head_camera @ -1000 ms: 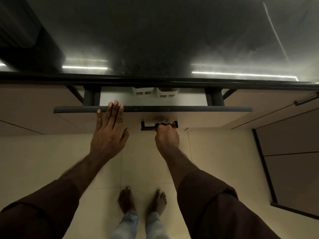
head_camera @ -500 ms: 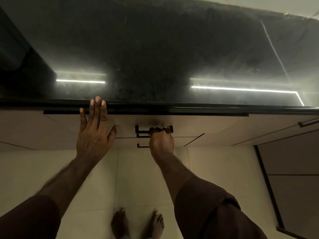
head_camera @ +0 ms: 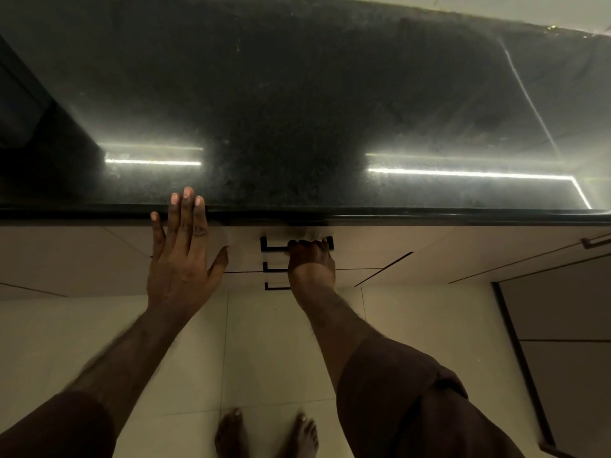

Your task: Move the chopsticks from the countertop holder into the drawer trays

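1. Two bare hands reach forward to a bank of pale cabinet fronts under a dark countertop (head_camera: 297, 94), seen from above by a camera on the person's head.
2. Left hand (head_camera: 180, 259) is released and flat, fingers spread, palm pressed on the top drawer (head_camera: 238, 249) front; its fingertips reach up over the black front edge of the counter.
3. Right hand (head_camera: 310, 259) is clenched around the black top handle (head_camera: 274, 247) of that drawer, fingers curled over the bar from above.
4. The drawer front sits flush with the neighbouring fronts, so the drawer is closed and nothing inside it can be seen.
5. Two more black handles (head_camera: 272, 276) of lower drawers show directly beneath, partly hidden by the right wrist.
6. The counter surface is polished and speckled, with two bright strips of reflected light across it.
7. Chopsticks, holder and trays appear nowhere in this view; where they are cannot be told.
8. Dark sleeves (head_camera: 413, 408) cover both upper forearms, and two bare feet (head_camera: 264, 434) stand on a cream tiled floor (head_camera: 274, 342) below.
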`<state>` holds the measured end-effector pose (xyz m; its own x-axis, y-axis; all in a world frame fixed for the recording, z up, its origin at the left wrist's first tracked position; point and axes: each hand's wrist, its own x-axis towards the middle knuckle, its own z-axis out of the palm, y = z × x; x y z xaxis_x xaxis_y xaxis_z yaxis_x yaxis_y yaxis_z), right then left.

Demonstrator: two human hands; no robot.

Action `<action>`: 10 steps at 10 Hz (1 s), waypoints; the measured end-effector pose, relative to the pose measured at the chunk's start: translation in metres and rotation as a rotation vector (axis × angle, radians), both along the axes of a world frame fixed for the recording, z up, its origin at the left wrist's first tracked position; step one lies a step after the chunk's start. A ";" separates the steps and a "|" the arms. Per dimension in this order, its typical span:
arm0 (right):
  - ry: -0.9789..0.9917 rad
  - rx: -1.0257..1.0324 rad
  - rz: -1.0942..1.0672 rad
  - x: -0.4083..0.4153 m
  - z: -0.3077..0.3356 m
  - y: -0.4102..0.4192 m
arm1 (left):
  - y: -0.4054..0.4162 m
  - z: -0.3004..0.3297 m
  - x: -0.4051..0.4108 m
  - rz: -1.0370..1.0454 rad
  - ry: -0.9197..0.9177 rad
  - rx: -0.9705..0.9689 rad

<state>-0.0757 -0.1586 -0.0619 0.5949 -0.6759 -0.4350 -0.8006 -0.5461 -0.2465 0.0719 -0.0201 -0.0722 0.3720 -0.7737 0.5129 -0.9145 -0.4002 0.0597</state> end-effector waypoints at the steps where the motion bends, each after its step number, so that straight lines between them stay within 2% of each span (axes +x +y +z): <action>1: 0.009 -0.023 0.011 0.003 0.000 -0.004 | 0.000 -0.001 0.000 0.005 -0.001 -0.006; 6: -0.020 -0.027 -0.002 0.005 -0.001 -0.012 | -0.001 0.000 -0.005 0.054 0.040 0.032; 8: -0.187 -0.213 0.080 -0.020 0.008 -0.001 | 0.000 0.008 -0.010 0.058 0.076 0.068; 10: -0.301 -0.265 0.080 -0.035 0.036 0.000 | 0.005 0.023 -0.016 0.066 0.186 0.144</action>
